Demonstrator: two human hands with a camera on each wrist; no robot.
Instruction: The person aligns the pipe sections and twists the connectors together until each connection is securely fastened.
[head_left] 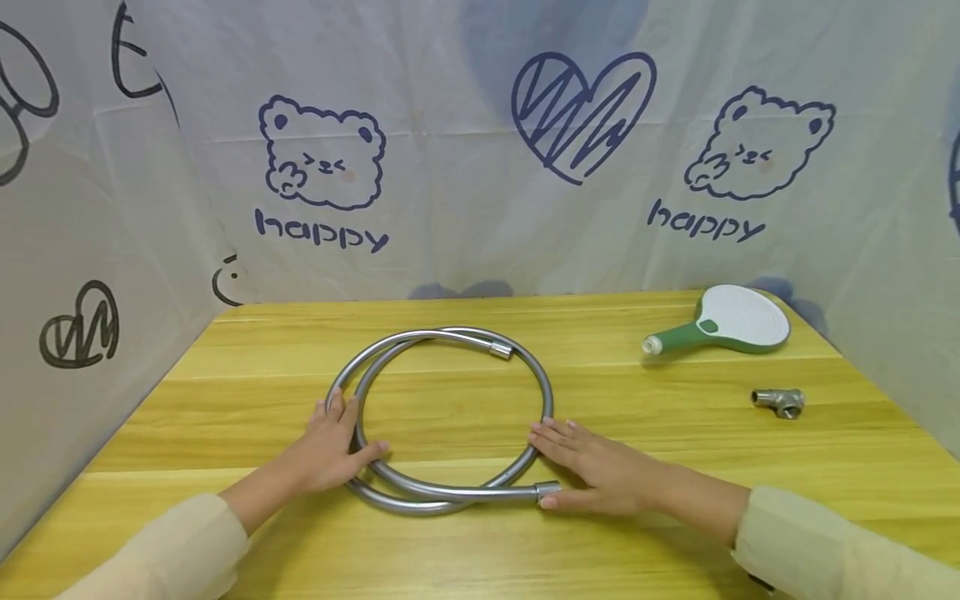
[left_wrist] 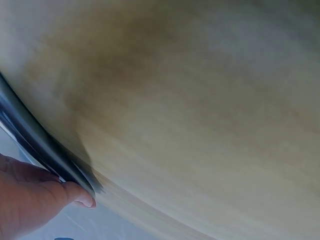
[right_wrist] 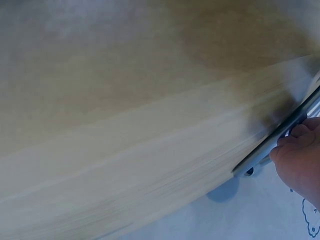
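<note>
A grey shower hose (head_left: pixel 420 485) lies coiled in a loose ring on the wooden table, with one metal end fitting (head_left: pixel 501 350) at the back and another at the front right. My left hand (head_left: pixel 330 442) rests over the coil's left side, fingers spread across the strands and thumb on the inner side. In the left wrist view, its thumb (left_wrist: pixel 75 194) lies against the hose. On the right, my right hand (head_left: pixel 600 471) touches the coil with straight fingertips, its thumb at the front end fitting. Part of that hand (right_wrist: pixel 300 155) shows beside the hose in the right wrist view.
A green and white shower head (head_left: pixel 742 318) lies at the back right of the table (head_left: pixel 645 550). In front of it is a small metal angle valve (head_left: pixel 782 402). White cloth walls (head_left: pixel 450 183) with drawn bears and hearts enclose the back and sides.
</note>
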